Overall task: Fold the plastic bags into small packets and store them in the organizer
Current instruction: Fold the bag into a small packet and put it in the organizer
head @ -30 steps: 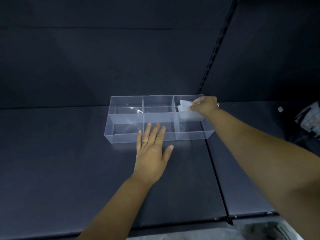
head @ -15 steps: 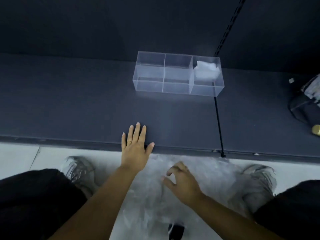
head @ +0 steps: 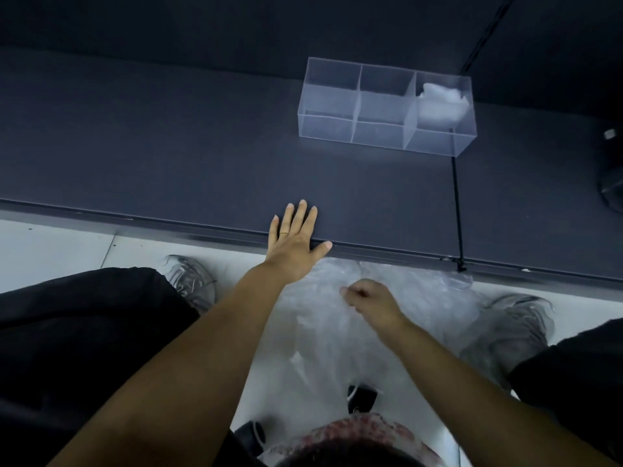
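Note:
A clear plastic organizer (head: 357, 124) with several compartments stands on the dark shelf (head: 168, 156). A white folded bag packet (head: 441, 102) lies in its back right compartment. My left hand (head: 296, 241) rests flat with straight fingers on the shelf's front edge. Below the shelf, a heap of clear plastic bags (head: 414, 318) lies on the white floor between my shoes. My right hand (head: 371, 301) is down on that heap with its fingers curled, pinching the plastic.
A black seam (head: 455, 203) divides the shelf just right of the organizer. A dark round object (head: 612, 183) sits at the shelf's far right. My grey shoes (head: 188, 281) and black trouser legs flank the heap. Small black items (head: 362, 397) lie on the floor.
My right hand left the packet in the organizer, dropped to the bag heap and closed its fingers on the plastic. My left hand slid back to the shelf edge as my view tilted down.

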